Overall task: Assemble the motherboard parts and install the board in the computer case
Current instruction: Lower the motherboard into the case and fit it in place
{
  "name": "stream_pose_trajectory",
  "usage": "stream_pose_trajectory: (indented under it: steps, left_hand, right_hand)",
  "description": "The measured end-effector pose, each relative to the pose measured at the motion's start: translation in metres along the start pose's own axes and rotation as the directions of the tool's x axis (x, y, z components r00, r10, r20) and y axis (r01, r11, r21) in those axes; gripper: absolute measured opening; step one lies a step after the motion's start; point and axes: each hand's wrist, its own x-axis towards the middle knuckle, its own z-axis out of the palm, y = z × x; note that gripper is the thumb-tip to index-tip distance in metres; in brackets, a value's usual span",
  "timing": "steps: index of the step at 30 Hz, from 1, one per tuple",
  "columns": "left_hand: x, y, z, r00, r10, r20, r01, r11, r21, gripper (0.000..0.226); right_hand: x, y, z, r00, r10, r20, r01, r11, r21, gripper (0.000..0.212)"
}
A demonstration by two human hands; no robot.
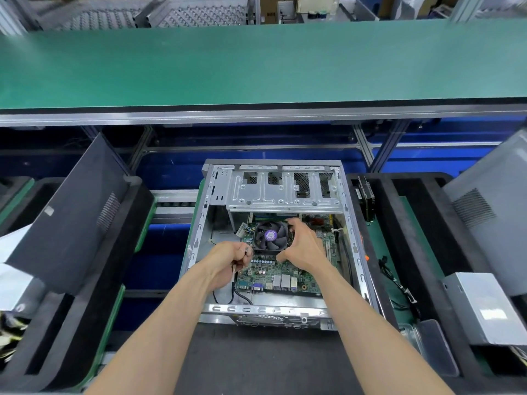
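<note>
The purple fan label is unreadable; the right hand curls round the black finned cooler on the green motherboard, the left hand pinching a thin black cable.

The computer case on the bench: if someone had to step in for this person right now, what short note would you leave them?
Left hand: grip closed on a thin black cable with a small connector, just left of the cooler.
Right hand: fingers curled round the right side of the CPU fan cooler.
The motherboard lies inside the open computer case, cooler on it, rear ports toward the person.
Done: the board is in the case with the cooler on.
Left: probably plug in the held cable; whether the board is screwed down cannot be seen.
</note>
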Motion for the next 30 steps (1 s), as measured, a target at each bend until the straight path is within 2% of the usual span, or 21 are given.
stream_pose_trajectory:
  steps: [4,8,11,13,22,30]
  left_hand:
    - [0.004,-0.003,-0.003,1.000,-0.005,0.021,0.005,1.000,-0.003,0.040]
    - [0.008,0.000,0.002,0.983,-0.096,-0.153,0.118,0.983,0.139,0.036]
    - [0.011,-0.009,-0.007,0.974,-0.019,-0.226,0.073,0.969,0.235,0.019]
    - [0.009,-0.015,-0.011,0.969,0.025,-0.246,0.053,0.950,0.307,0.015]
    - [0.006,-0.010,-0.008,0.978,0.020,-0.206,0.065,0.917,0.394,0.006]
    - [0.004,-0.007,-0.006,0.973,0.142,-0.180,0.023,0.721,0.693,0.012]
  right_hand:
    - [0.001,0.000,-0.001,1.000,0.003,0.001,-0.003,1.000,0.000,0.103]
    - [0.001,0.000,0.000,1.000,0.006,-0.001,-0.006,1.000,-0.003,0.103]
    - [0.001,0.000,0.000,1.000,0.002,-0.001,-0.002,1.000,-0.018,0.102]
    - [0.001,0.000,0.000,1.000,0.000,-0.002,0.000,1.000,-0.016,0.101]
    - [0.002,0.001,0.000,1.000,0.000,-0.005,0.000,1.000,-0.022,0.102]
    - [0.002,0.002,0.002,1.000,0.006,-0.008,-0.007,1.000,-0.015,0.102]
